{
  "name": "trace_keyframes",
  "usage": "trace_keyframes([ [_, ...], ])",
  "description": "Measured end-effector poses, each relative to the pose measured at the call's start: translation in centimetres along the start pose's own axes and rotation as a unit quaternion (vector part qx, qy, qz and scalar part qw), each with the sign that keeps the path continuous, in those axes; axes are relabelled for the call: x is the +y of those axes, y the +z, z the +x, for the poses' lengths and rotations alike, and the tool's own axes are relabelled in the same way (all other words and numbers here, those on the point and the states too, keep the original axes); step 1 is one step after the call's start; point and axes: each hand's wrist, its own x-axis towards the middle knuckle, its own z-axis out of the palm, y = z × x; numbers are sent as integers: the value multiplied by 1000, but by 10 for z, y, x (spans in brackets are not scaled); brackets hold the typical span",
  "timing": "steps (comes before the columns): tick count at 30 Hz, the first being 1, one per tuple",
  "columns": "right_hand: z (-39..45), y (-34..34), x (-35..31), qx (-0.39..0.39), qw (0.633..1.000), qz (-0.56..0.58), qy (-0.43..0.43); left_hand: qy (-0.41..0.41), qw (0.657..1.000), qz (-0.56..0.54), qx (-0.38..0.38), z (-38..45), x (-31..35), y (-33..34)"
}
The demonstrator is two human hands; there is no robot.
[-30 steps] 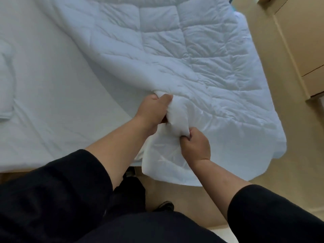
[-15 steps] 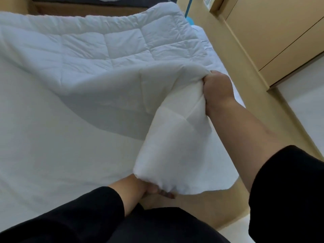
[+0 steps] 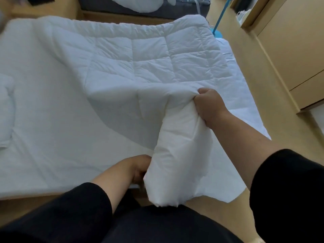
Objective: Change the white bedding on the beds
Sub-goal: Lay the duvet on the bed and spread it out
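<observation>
**Quilt edge held at two points, bulk lying away from both hands**

The quilted duvet (image 3: 140,55) lies spread over the bed's white sheet (image 3: 52,137), most of it beyond the grip, toward the far end of the bed. One near edge is lifted off the sheet and gathered into a thick roll.

Right hand (image 3: 208,104): fingers curled tight into a bunch of the duvet, at the upper end of the roll, further out over the sheet.
Left hand (image 3: 138,170): at the lower end of the roll, by the near edge of the bed, close to the body. It appears to grip the fabric from the side, but its fingers are covered by the roll; the hold cannot be confirmed in detail.

The held span runs roughly from near to far, right hand ahead. Judgement: any pull draws the bulk toward the person.

Hidden: the duvet's near corner hangs past the bed edge; the left fingertips; a white bundle (image 3: 6,109) left of the duvet is cut off by the frame.
</observation>
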Motion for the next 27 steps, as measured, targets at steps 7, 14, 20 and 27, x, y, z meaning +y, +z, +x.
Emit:
trace_keyframes([
  [7, -21, 15, 39, -69, 985, -157, -34, 301, 887, -256, 239, -74, -50, -38],
  [14, -84, 45, 32, -114, 960, -144, -210, 543, 679, 40, 492, -178, -120, 10],
  [20, -151, 42, 26, -393, 737, -236, -496, 574, 734, 122, 342, -150, -152, 26],
  [27, -145, 22, 42, -345, 800, -179, -457, 552, 781, 23, 291, -110, -150, 22],
])
